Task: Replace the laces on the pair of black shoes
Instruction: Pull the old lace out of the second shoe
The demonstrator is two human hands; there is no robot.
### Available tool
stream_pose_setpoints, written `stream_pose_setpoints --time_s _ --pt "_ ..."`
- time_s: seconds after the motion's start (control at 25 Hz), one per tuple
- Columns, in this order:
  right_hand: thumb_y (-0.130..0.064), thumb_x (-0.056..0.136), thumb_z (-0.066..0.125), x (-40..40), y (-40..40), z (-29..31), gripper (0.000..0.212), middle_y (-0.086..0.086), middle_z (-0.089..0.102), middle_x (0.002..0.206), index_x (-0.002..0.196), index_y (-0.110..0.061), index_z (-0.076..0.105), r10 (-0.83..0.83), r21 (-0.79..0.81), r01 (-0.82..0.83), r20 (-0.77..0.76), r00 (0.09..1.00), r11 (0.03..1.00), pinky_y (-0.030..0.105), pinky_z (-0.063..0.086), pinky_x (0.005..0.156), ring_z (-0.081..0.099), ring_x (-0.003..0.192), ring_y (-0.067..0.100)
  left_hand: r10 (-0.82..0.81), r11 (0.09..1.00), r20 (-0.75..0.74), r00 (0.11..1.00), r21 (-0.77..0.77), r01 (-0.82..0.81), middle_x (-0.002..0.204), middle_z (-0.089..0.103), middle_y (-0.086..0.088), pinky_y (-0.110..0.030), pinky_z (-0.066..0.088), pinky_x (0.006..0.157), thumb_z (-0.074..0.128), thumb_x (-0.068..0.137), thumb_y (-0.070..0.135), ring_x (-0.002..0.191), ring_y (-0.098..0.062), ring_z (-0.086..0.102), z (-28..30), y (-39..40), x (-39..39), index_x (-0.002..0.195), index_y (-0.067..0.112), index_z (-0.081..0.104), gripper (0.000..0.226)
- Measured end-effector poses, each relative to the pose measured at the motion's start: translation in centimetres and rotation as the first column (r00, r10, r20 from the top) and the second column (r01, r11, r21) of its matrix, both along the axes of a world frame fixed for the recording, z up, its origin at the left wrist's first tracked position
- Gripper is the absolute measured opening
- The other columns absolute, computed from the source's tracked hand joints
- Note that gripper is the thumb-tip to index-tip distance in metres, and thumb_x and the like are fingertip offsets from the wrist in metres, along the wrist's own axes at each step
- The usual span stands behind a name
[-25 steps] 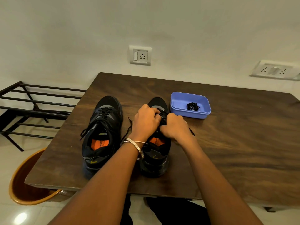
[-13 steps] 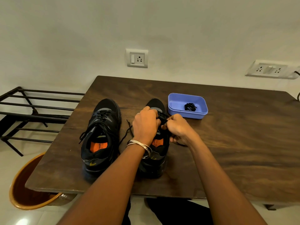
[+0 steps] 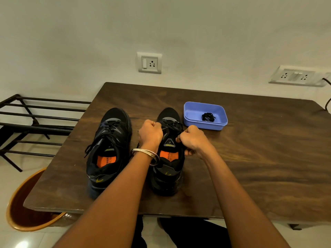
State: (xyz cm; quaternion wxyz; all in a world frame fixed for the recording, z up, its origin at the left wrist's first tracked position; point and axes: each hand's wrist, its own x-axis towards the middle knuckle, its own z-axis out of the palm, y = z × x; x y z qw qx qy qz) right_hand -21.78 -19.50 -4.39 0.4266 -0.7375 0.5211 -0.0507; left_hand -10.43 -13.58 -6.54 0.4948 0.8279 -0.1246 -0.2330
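Both hands down on the right-hand black mesh trainer (image 3: 168, 153) w/ the orange insole, sitting toe-away on the dark wooden tabletop (image 3: 250, 167). Left hand (image 3: 150, 136) curled tight at the lace rows, right hand (image 3: 192, 140) pinching a black lace strand (image 3: 172, 125) beside the tongue. So each grip is clamped on lace, prob. working the old one loose eyelet by eyelet. The other black trainer (image 3: 109, 145) waits just beside it, laces slack and trailing (not started, I'd say). Lilac plastic tray (image 3: 189, 110) near the toe holds a coiled black lace bundle (image 3: 208, 116), parked within reach as the replacement, I'd guess. Insole print reads "cush…", rest hidden.
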Motion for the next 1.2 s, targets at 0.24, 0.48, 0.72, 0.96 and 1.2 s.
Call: stream_pose_setpoints --time_s 0.24,0.48,0.72,0.96,1.2 --pt "-0.026 0.092 0.061 0.2 0.7 0.4 0.023 0.010 0.059 0.072 0.080 -0.010 0.051 0.109 -0.133 -0.119 -0.084 0.991 0.984 0.022 0.041 0.037 0.055 0.043 0.017 -0.252 0.959 0.521 0.815 0.022 0.283 0.097 0.065 -0.001 -0.042 0.052 0.084 0.052 0.093 0.027 0.095 -0.025 0.061 0.9 0.5 1.6 0.101 0.029 0.069 0.019" --pt "-0.028 0.092 0.061 0.2 0.9 0.3 0.027 0.011 0.059 0.070 0.077 -0.011 0.047 0.102 -0.141 -0.115 -0.095 0.990 0.983 0.023 0.040 0.036 0.053 0.038 0.018 -0.599 0.800 0.484 0.637 0.371 0.471 0.101 0.068 -0.006 -0.041 0.053 0.084 0.062 0.092 0.025 0.096 -0.028 0.064 2.3 0.2 1.1 0.096 0.019 0.074 0.015" --pt "-0.028 0.093 0.059 0.3 1.1 0.1 0.022 0.011 0.060 0.074 0.083 -0.009 0.051 0.073 -0.173 -0.088 -0.090 0.993 0.981 0.021 0.040 0.035 0.053 0.040 0.017 -0.368 0.930 0.545 0.754 0.213 0.300 0.111 0.064 -0.007 -0.038 0.048 0.080 0.047 0.098 0.016 0.102 -0.029 0.061 2.9 0.9 0.1 0.106 0.011 0.066 0.022" --pt "-0.028 0.094 0.053 0.9 1.6 0.0 0.021 0.012 0.052 0.092 0.085 -0.010 0.047 0.114 -0.250 -0.159 -0.187 0.976 0.955 0.039 0.051 0.075 0.059 0.085 0.034 -0.054 0.995 0.276 0.960 -0.066 0.075 0.118 0.060 -0.008 -0.045 0.044 0.095 0.042 0.099 0.013 0.116 -0.030 0.052 2.8 2.1 2.7 0.109 0.014 0.064 0.025" --pt "-0.024 0.096 0.047 1.0 2.3 0.4 0.026 0.020 0.059 0.116 0.110 -0.003 0.056 0.172 -0.308 -0.259 -0.282 0.944 0.915 0.036 0.042 0.074 0.058 0.102 0.038 -0.565 0.824 0.646 0.513 0.409 0.393 0.122 0.057 0.005 -0.050 0.030 0.100 0.054 0.095 0.037 0.124 -0.024 0.041 4.2 1.5 2.5 0.113 0.032 0.066 0.023"
